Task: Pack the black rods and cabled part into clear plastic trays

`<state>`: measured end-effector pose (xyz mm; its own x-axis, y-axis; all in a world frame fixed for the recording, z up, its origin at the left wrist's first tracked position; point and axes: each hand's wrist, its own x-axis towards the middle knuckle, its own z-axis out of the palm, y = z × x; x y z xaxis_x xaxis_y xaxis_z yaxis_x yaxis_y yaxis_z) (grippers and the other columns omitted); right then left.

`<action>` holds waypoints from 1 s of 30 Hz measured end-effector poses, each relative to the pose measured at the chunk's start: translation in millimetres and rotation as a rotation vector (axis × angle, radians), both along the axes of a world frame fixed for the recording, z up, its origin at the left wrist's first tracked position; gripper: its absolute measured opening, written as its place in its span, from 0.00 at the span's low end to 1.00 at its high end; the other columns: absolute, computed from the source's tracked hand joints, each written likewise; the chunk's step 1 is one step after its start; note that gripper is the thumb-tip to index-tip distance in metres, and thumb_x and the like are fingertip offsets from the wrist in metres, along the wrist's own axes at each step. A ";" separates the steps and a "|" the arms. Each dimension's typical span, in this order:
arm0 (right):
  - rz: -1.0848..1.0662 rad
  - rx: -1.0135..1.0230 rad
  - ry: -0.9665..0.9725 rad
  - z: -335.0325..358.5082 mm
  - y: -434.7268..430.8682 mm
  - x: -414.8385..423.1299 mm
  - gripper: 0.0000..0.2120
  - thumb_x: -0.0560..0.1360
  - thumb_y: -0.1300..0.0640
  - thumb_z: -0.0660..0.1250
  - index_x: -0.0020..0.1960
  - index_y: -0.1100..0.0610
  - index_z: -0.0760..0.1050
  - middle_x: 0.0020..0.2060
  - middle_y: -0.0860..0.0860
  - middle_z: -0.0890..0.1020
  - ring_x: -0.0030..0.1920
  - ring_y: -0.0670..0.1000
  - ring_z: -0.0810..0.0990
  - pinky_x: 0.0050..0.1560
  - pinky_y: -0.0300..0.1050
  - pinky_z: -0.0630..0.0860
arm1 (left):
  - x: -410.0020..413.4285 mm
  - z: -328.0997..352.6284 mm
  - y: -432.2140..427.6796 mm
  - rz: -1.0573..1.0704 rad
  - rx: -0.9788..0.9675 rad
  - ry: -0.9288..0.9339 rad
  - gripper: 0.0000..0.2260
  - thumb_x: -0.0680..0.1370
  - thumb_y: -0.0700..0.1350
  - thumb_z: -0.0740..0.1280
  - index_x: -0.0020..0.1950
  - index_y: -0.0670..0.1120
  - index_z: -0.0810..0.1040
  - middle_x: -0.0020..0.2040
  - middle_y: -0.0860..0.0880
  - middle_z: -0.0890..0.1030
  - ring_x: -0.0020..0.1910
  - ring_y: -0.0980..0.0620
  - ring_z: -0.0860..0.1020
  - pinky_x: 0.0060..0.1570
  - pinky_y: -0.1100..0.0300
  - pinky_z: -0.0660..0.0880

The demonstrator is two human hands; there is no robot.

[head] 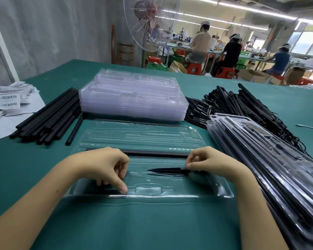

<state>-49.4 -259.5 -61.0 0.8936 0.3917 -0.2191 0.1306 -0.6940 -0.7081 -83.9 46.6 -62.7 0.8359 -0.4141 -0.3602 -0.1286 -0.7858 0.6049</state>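
Cloth in dark green covers the table (152, 228), and an open clear tray (152, 194) lies flat on it just in front of the person. One black rod (152, 153) sits in the groove that runs across the tray's middle, from one hand to the other.

The left hand (101, 168) rests on the tray's near half with its fingers curled under and holding nothing, the thumb tip pressed on the plastic near the front rim. The right hand (211, 165) pinches the right end of a thin black part (166, 170) between thumb and forefinger. The part lies along a channel in the near half, tapered end pointing left (whether a cable hangs from it cannot be told).

A stack of empty trays (132, 94) stands behind the open one. Loose black rods (49, 116) are piled to the left of that stack, with barcode labels (5, 100) further left. To the right lies a heap of cabled parts (233, 105), and a stack of filled trays (269, 159) is nearer, beside the right forearm. A fan (150, 22) and seated workers are beyond the table.
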 end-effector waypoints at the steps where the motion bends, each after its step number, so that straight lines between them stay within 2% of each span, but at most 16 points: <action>1: -0.009 -0.011 -0.009 -0.4 1.4 -0.5 0.06 0.70 0.51 0.72 0.40 0.53 0.80 0.29 0.46 0.79 0.31 0.44 0.71 0.38 0.40 0.67 | 0.0 -0.4 0.6 0.001 0.000 0.004 0.16 0.62 0.51 0.80 0.37 0.48 0.74 0.27 0.56 0.77 0.25 0.59 0.75 0.27 0.64 0.73; 4: -0.024 -0.060 -0.051 -3.8 7.3 -0.6 0.13 0.68 0.45 0.73 0.40 0.55 0.78 0.29 0.49 0.75 0.32 0.47 0.67 0.36 0.42 0.63 | 0.3 -1.6 2.0 0.003 0.001 0.020 0.16 0.62 0.52 0.80 0.37 0.49 0.74 0.27 0.56 0.77 0.26 0.59 0.75 0.28 0.65 0.73; 7: -0.023 -0.072 -0.062 -5.9 10.6 -0.1 0.12 0.66 0.48 0.75 0.36 0.54 0.76 0.29 0.51 0.70 0.32 0.49 0.64 0.37 0.43 0.60 | 1.1 -1.9 3.4 0.001 0.002 0.044 0.16 0.62 0.53 0.79 0.37 0.50 0.74 0.28 0.56 0.77 0.25 0.59 0.74 0.29 0.65 0.73; 13: -0.028 -0.082 -0.044 -2.8 10.4 0.7 0.11 0.66 0.51 0.76 0.34 0.53 0.74 0.25 0.47 0.68 0.28 0.46 0.63 0.32 0.40 0.60 | 2.2 -2.4 5.6 0.001 -0.021 0.067 0.17 0.62 0.54 0.79 0.38 0.50 0.74 0.28 0.56 0.77 0.25 0.60 0.74 0.28 0.66 0.72; 18: -0.032 -0.088 -0.046 -3.5 9.6 -0.4 0.12 0.65 0.49 0.75 0.36 0.53 0.75 0.28 0.49 0.69 0.31 0.48 0.64 0.34 0.42 0.61 | 1.5 -2.5 6.1 -0.010 -0.032 0.077 0.17 0.62 0.54 0.79 0.38 0.49 0.74 0.28 0.56 0.76 0.25 0.60 0.73 0.28 0.66 0.72; 21: -0.038 -0.101 -0.053 -4.7 9.4 -1.2 0.13 0.66 0.47 0.75 0.37 0.55 0.76 0.28 0.48 0.70 0.31 0.47 0.66 0.35 0.42 0.62 | 1.5 -2.7 6.4 -0.016 -0.042 0.079 0.14 0.65 0.55 0.77 0.38 0.51 0.75 0.29 0.56 0.77 0.26 0.60 0.74 0.29 0.65 0.73; 24: -0.052 -0.193 -0.079 -3.7 11.6 -0.1 0.14 0.68 0.43 0.72 0.36 0.52 0.73 0.26 0.44 0.72 0.28 0.44 0.68 0.33 0.39 0.65 | 1.6 -2.9 8.5 -0.005 -0.111 0.079 0.10 0.69 0.56 0.73 0.38 0.52 0.76 0.31 0.53 0.80 0.27 0.56 0.76 0.28 0.63 0.73; 27: -0.041 -0.335 -0.040 13.5 20.1 6.6 0.17 0.69 0.39 0.69 0.38 0.52 0.73 0.28 0.44 0.77 0.28 0.42 0.75 0.31 0.37 0.70 | 5.0 -4.0 13.3 0.108 -0.258 -0.014 0.06 0.74 0.53 0.70 0.39 0.53 0.77 0.31 0.50 0.80 0.25 0.53 0.74 0.26 0.60 0.73; 30: -0.031 -0.411 -0.065 42.9 35.1 22.3 0.17 0.73 0.42 0.67 0.43 0.56 0.74 0.32 0.48 0.80 0.29 0.45 0.78 0.28 0.36 0.71 | 11.8 -4.8 13.0 0.267 -0.376 -0.218 0.07 0.77 0.48 0.68 0.39 0.51 0.77 0.30 0.49 0.79 0.25 0.53 0.73 0.28 0.59 0.71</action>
